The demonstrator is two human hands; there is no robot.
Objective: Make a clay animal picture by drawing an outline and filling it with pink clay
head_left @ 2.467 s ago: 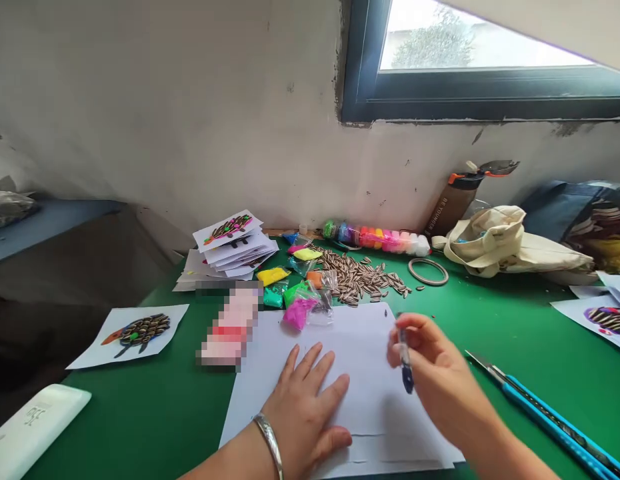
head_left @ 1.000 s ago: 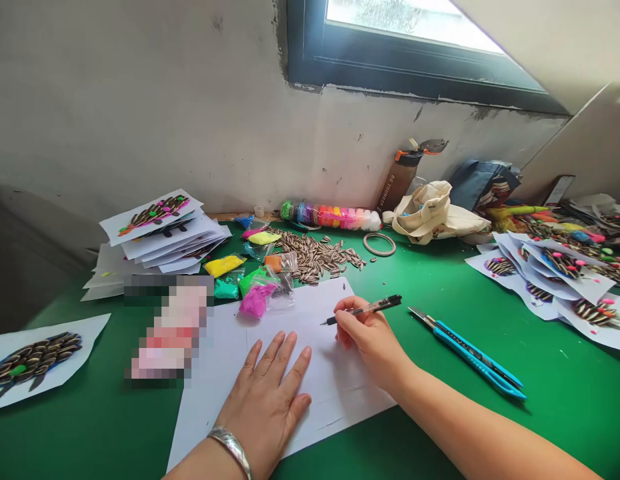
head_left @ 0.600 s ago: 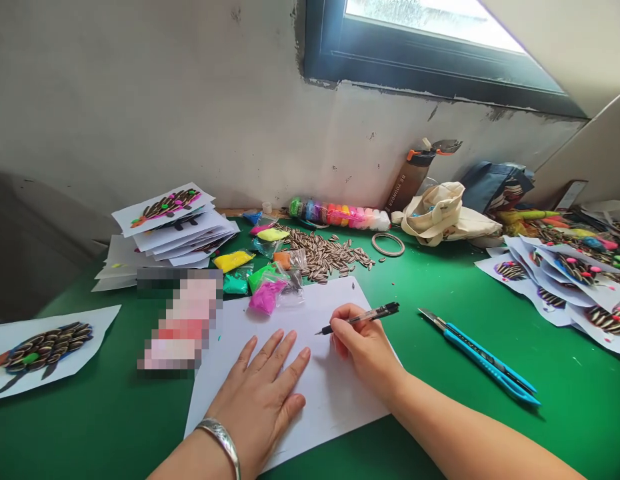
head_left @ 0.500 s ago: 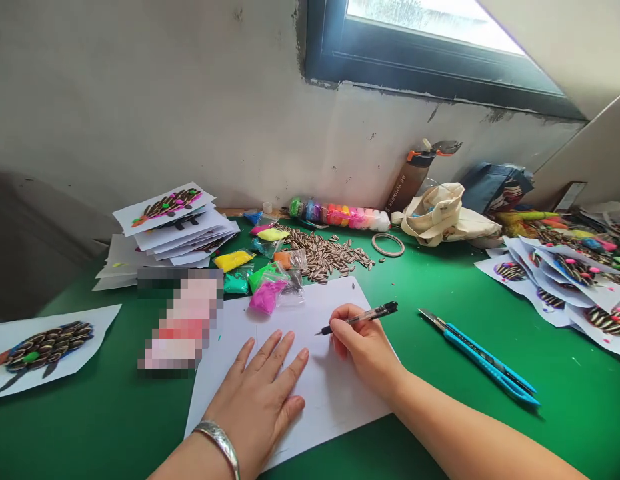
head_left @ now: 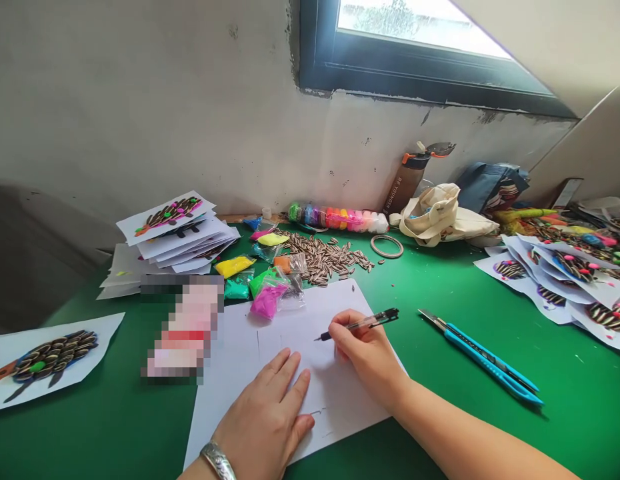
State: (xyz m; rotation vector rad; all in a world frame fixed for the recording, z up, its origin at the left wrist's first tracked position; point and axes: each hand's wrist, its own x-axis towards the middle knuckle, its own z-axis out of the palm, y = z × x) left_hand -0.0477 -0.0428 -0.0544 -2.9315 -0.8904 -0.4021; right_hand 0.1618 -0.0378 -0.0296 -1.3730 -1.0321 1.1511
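We seem mid-drawing; our right hand (head_left: 366, 353) clamps the pen (head_left: 380, 318); our left hand (head_left: 264, 415), unclenched, lies flat on the paper (head_left: 225, 360); another stroke calls for steadying it.

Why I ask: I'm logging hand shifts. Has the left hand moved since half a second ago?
Yes. Against the magenta packet, the left hand has shifted back toward the person, leaving a wider gap between them.
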